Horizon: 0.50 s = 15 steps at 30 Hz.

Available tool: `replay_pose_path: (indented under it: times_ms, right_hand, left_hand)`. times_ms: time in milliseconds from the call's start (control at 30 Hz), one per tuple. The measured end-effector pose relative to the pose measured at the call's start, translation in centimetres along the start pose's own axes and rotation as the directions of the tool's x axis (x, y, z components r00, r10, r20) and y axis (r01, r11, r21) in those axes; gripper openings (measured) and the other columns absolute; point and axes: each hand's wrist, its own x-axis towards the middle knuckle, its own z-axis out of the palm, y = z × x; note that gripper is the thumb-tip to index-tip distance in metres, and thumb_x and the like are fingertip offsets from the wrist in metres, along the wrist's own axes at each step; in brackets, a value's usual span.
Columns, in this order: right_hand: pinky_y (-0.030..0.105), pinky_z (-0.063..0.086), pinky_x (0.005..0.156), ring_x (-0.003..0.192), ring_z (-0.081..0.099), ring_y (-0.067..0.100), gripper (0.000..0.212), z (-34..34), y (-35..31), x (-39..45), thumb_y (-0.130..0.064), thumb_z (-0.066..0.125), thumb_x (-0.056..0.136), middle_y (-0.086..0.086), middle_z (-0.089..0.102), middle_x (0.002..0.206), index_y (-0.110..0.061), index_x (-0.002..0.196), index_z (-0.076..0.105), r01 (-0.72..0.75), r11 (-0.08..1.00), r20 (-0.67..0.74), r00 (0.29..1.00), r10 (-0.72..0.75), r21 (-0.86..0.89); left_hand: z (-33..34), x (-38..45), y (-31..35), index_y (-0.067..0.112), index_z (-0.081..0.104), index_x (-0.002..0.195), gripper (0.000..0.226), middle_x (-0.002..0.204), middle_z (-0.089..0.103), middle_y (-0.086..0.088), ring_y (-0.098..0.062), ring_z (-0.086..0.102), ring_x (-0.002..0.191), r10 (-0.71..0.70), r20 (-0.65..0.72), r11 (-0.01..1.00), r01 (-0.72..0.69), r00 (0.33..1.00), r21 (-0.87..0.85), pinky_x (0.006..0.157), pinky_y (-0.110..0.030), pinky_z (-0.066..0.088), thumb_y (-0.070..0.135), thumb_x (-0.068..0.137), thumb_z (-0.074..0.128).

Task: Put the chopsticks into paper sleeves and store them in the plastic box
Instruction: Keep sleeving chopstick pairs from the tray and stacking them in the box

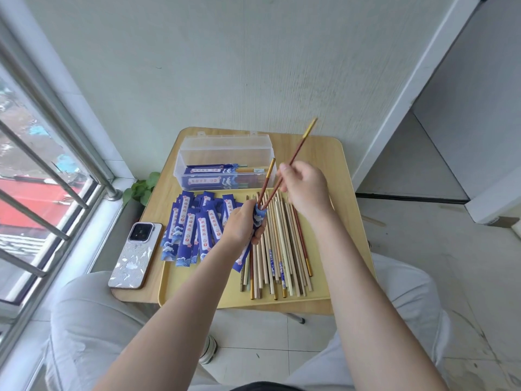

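The left hand grips a blue paper sleeve upright over the yellow tray, its mouth open upward. The right hand pinches a pair of red chopsticks, tips entering the sleeve mouth, gold ends fanned apart above. Loose chopsticks fill the tray's right half, empty sleeves the left. The clear plastic box (some filled sleeves inside) stands at the tray's far edge. A phone lies near the table's left edge
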Motion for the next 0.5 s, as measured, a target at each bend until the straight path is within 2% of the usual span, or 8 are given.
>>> replay_pose_path:
  times_ms: [67, 100, 133, 233, 300, 400, 433, 500]
  right_hand:
    - [0.024, 0.044, 0.054, 0.05, 0.057, 0.008, 0.032, -0.4, -0.4, -0.2, -0.041, 0.052, 0.101, -0.001, 0.07, 0.081, -0.013, 0.096, 0.068, -0.061, 0.968, 0.308, 0.942, 0.137, -0.242]
    - [0.024, 0.045, 0.053, 0.05, 0.059, 0.006, 0.032, -0.5, -0.4, -0.3, -0.046, 0.053, 0.1, -0.003, 0.071, 0.085, -0.018, 0.102, 0.068, -0.072, 0.95, 0.388, 0.901, 0.193, -0.305]
    - [0.023, 0.047, 0.052, 0.05, 0.061, 0.004, 0.034, -0.4, -0.4, -0.3, -0.049, 0.054, 0.098, -0.005, 0.071, 0.088, -0.021, 0.111, 0.066, -0.088, 0.948, 0.392, 0.896, 0.21, -0.306]
    - [0.023, 0.05, 0.053, 0.052, 0.065, 0.006, 0.049, -0.1, -0.2, 0.3, -0.042, 0.055, 0.099, -0.006, 0.067, 0.093, -0.022, 0.143, 0.044, -0.108, 0.985, 0.117, 0.985, 0.124, -0.135]
    - [0.024, 0.053, 0.056, 0.056, 0.066, 0.008, 0.054, 0.0, -0.4, 1.1, -0.033, 0.054, 0.102, -0.009, 0.064, 0.096, -0.026, 0.151, 0.034, -0.031, 0.999, -0.014, 0.999, 0.031, -0.028]
    - [0.029, 0.059, 0.066, 0.062, 0.068, 0.01, 0.044, 0.5, -0.6, 2.0, -0.024, 0.048, 0.104, -0.007, 0.067, 0.106, -0.026, 0.148, 0.045, 0.061, 0.998, -0.044, 0.997, -0.062, -0.02]
    - [0.031, 0.059, 0.069, 0.063, 0.068, 0.009, 0.039, 0.7, -0.7, 2.1, -0.022, 0.047, 0.105, -0.004, 0.07, 0.104, -0.024, 0.143, 0.053, 0.081, 0.996, -0.04, 0.996, -0.083, -0.046]
    - [0.025, 0.058, 0.07, 0.059, 0.066, 0.004, 0.032, 1.1, -0.6, 2.1, -0.02, 0.048, 0.104, -0.002, 0.072, 0.085, -0.021, 0.133, 0.064, 0.095, 0.993, -0.047, 0.994, -0.099, -0.072]
  left_hand:
    - [0.2, 0.2, 0.2, 0.009, 0.05, 0.065, 0.049, 0.052, 0.046, -0.008, -0.017, 0.038, 0.044, 0.018, -0.026, 0.999, -0.017, 1.0, 0.029, 0.043, -0.026, 0.033, 0.032, 0.103, 0.031]
    - [0.2, 0.3, 0.3, 0.008, 0.051, 0.067, 0.048, 0.052, 0.047, -0.007, -0.017, 0.039, 0.043, 0.022, -0.048, 0.999, -0.02, 0.999, 0.041, 0.042, -0.025, 0.033, 0.033, 0.104, 0.032]
    - [0.2, 0.4, 0.3, 0.008, 0.052, 0.07, 0.046, 0.052, 0.047, -0.007, -0.016, 0.04, 0.043, 0.021, -0.064, 0.999, -0.019, 0.998, 0.041, 0.042, -0.024, 0.033, 0.032, 0.104, 0.032]
    - [0.0, 0.5, 0.6, 0.01, 0.051, 0.071, 0.04, 0.052, 0.047, -0.005, -0.016, 0.039, 0.042, -0.004, -0.07, 1.0, 0.005, 0.998, 0.013, 0.043, -0.025, 0.032, 0.03, 0.102, 0.035]
    - [-0.3, 0.7, 0.8, 0.011, 0.05, 0.069, 0.039, 0.051, 0.047, -0.004, -0.017, 0.038, 0.042, -0.003, -0.081, 1.0, 0.005, 0.997, 0.023, 0.043, -0.027, 0.032, 0.029, 0.101, 0.037]
    - [-0.7, 1.1, 1.2, 0.011, 0.049, 0.069, 0.038, 0.05, 0.047, -0.006, -0.019, 0.038, 0.042, 0.011, -0.088, 0.999, -0.006, 0.996, 0.048, 0.043, -0.029, 0.032, 0.028, 0.1, 0.039]
    - [-0.7, 1.2, 1.3, 0.011, 0.05, 0.069, 0.038, 0.051, 0.048, -0.006, -0.018, 0.038, 0.042, 0.008, -0.093, 0.999, -0.004, 0.996, 0.042, 0.042, -0.028, 0.033, 0.029, 0.101, 0.04]
    - [-0.8, 1.3, 1.4, 0.013, 0.051, 0.071, 0.037, 0.052, 0.049, -0.003, -0.016, 0.039, 0.041, -0.007, -0.107, 1.0, 0.01, 0.994, 0.026, 0.042, -0.026, 0.032, 0.03, 0.102, 0.041]
